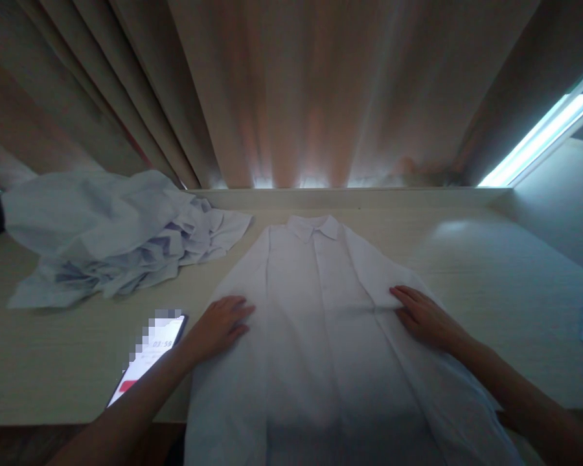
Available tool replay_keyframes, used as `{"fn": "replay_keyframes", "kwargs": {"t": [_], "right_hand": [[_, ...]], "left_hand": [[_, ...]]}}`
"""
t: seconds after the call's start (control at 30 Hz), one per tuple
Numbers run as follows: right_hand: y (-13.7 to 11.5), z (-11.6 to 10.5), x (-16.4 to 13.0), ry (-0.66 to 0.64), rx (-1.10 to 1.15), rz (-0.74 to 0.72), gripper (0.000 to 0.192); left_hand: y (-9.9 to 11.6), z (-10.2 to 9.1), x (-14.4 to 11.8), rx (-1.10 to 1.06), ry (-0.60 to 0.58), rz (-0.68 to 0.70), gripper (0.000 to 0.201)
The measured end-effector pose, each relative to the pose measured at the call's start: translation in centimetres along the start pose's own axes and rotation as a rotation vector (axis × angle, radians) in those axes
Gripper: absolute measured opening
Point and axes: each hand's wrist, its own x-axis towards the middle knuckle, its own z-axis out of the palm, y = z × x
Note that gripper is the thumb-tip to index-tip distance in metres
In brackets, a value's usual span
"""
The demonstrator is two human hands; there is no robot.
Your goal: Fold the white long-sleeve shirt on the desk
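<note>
We are pressing a white shirt (320, 310) flat on the pale table (490, 291), collar at the far side, hem hanging over the near edge. Our left hand (218, 327) is lying on its left part and our right hand (425, 317) on its right part, both with fingers released and spread, grasping nothing. A phone (148, 356) is lying just left of the shirt, a heap of crumpled clothes (111, 239) far left, curtains (291, 90) behind.

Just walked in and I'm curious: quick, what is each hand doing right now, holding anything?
Left hand: open, fingers flat on the white shirt, holding nothing.
Right hand: open, flat on the shirt's other side, holding nothing.
</note>
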Motion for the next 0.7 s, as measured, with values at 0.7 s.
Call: {"fn": "replay_keyframes", "kwargs": {"t": [0.7], "right_hand": [[0.8,-3.8,1.9,0.215,0.025,-0.065,0.027]], "left_hand": [[1.1,-5.3,2.5,0.046,-0.19,-0.171,0.037]]}}
